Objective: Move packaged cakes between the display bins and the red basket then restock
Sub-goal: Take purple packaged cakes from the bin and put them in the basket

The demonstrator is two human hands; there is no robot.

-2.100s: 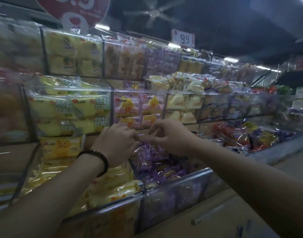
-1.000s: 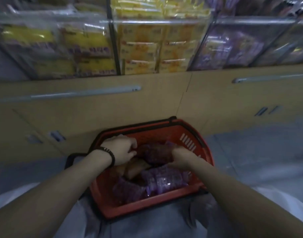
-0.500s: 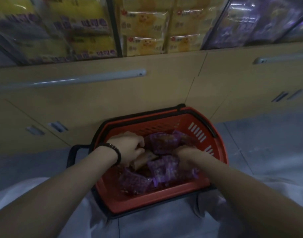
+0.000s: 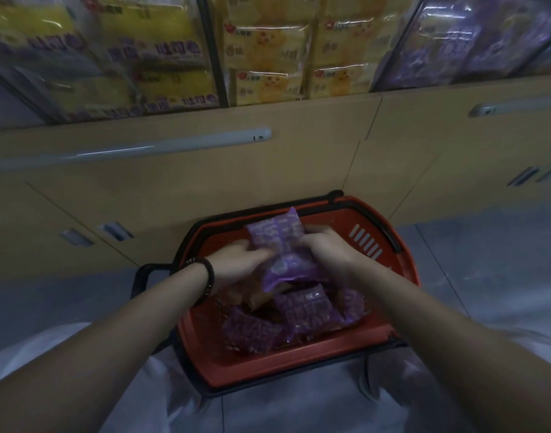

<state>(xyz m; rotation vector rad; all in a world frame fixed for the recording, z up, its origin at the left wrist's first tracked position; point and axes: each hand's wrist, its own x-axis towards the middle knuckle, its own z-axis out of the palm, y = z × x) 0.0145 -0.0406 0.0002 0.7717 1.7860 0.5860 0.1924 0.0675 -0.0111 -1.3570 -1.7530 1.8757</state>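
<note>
The left hand (image 4: pixel 236 264) gripped, fingers curled, the left side of a small stack of purple cake packets (image 4: pixel 280 242). The right hand (image 4: pixel 327 254) clasped its right side. The stack was held between both hands, just above the red basket (image 4: pixel 299 367) on the floor. Loose packets (image 4: pixel 302 310) lay in the basket beneath. Handling, as I judged it: light, soft, easily crushed, with slippery film. Best pressed gently at the sides, never squeezed across the middle. Display bins (image 4: pixel 268 57) of yellow and purple stock stood above the cupboard front (image 4: pixel 205 182).
</note>
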